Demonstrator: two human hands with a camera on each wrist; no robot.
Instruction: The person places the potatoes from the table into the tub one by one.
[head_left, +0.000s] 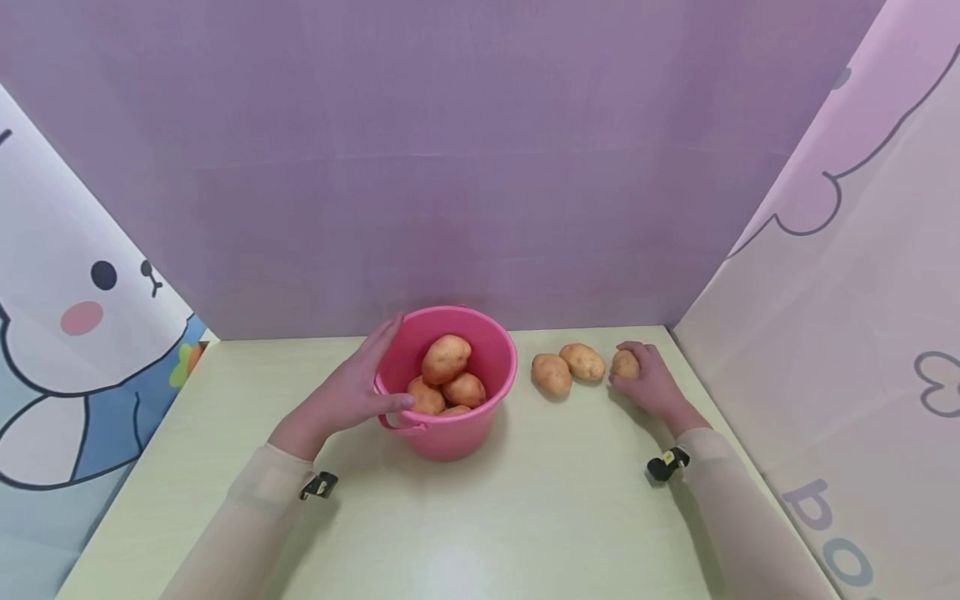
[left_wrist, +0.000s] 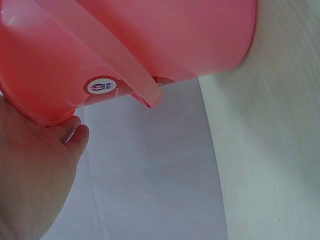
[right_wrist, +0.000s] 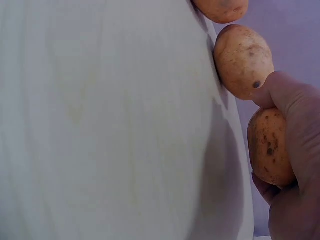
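A pink bucket point(head_left: 453, 437) stands upright on the table, its handle point(left_wrist: 117, 55) hanging down the outside. My left hand point(head_left: 341, 387) grips the bucket's left rim, the thumb over the near side and the fingers farther back along it. Several potatoes lie inside, the top one point(head_left: 446, 359) resting on the others. At the far right, my right hand point(head_left: 654, 385) holds a brown-speckled potato point(right_wrist: 270, 145) between thumb and fingers. Left of that hand, two more potatoes lie on the table: a rounder one point(head_left: 551, 375) and a longer one point(head_left: 582, 362), side by side.
The pale table point(head_left: 465, 525) meets a purple backdrop point(head_left: 450, 167) behind the bucket. Printed panels with a cartoon animal point(head_left: 82, 350) and with letters and outlines point(head_left: 847, 375) rise at the left and right sides.
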